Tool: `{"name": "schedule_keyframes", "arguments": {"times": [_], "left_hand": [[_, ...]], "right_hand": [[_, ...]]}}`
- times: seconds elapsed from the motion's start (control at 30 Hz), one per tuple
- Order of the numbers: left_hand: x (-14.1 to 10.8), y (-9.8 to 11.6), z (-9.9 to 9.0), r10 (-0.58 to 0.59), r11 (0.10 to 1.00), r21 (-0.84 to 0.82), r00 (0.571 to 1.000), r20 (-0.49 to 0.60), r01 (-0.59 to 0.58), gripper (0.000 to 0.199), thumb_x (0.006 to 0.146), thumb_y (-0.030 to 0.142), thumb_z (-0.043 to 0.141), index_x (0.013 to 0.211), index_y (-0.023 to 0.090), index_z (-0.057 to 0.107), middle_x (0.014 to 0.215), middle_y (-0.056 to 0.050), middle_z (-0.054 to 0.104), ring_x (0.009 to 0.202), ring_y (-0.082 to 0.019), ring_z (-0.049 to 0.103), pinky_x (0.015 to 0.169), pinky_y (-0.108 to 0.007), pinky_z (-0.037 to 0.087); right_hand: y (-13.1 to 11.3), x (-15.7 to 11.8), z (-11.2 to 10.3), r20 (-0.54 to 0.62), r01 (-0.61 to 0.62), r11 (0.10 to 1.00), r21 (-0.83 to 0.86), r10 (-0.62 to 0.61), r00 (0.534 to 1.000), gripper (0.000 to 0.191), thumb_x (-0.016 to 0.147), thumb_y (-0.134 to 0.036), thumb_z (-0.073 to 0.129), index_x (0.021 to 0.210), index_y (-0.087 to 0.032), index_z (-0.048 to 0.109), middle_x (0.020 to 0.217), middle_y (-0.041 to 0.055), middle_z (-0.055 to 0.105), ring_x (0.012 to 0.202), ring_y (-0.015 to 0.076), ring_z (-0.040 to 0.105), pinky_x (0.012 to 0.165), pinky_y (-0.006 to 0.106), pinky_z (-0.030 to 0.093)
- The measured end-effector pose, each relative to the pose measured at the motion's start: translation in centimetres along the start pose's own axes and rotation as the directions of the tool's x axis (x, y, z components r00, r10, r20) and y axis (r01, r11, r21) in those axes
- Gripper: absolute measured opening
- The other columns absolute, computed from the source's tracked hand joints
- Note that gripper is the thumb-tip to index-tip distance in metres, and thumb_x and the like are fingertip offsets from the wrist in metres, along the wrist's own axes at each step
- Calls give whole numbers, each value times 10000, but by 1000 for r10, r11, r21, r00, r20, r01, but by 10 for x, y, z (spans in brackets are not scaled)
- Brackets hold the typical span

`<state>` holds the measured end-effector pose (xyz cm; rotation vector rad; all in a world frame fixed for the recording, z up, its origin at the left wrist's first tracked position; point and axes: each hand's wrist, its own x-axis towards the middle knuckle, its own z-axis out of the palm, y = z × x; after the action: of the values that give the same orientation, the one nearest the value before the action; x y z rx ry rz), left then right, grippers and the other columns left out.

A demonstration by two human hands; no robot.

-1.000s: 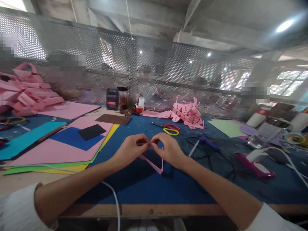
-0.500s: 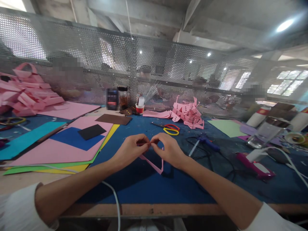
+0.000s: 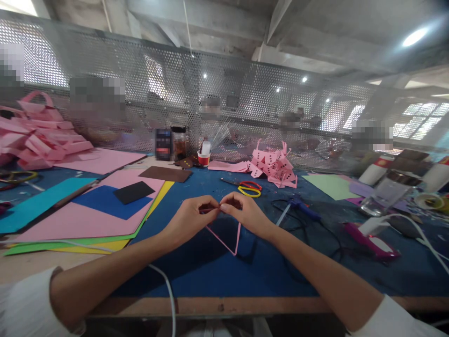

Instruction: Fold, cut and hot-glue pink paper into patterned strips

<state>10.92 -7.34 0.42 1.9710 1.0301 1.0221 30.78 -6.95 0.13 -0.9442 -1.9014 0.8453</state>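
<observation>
Above the blue work mat, a narrow pink strip hangs below my fingers, folded to a point at its bottom. My left hand pinches its left end, with the thumb and fingers pressed together. My right hand is closed on the other end, and the fingertips of both hands meet. The pinched ends are mostly hidden by the fingers. Beyond my hands lie scissors with red and yellow handles.
Coloured sheets lie on the left, below a pink paper pile. Dotted pink pieces are at the back. On the right are a blue glue gun, a magenta tool and a glass jar.
The pink strip has turned so that it shows more edge-on. My right hand has shifted slightly, while my left hand stays in nearly the same place.
</observation>
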Motion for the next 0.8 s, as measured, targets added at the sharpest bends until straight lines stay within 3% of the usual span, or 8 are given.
{"name": "schedule_keyframes", "arguments": {"times": [0.17, 0.8], "left_hand": [[0, 0, 0, 12, 1000, -15, 1000, 2, -12, 186, 859, 336, 608, 831, 183, 709, 739, 3, 670, 691, -150, 578, 623, -234, 430], [0, 0, -2, -12, 1000, 26, 1000, 0, 12, 161, 830, 317, 614, 827, 190, 712, 773, 0, 703, 751, -176, 634, 683, -259, 464]], "right_hand": [[3, 2, -1, 16, -18, 996, 84, 17, 1000, 201, 962, -353, 559, 950, -179, 660, 905, 21, 684, 877, 156, 648, 834, 293, 506], [4, 1, -1, 53, -36, 997, 63, 33, 998, 190, 885, -353, 683, 977, -189, 651, 933, 23, 694, 858, 158, 662, 804, 295, 524]]}}
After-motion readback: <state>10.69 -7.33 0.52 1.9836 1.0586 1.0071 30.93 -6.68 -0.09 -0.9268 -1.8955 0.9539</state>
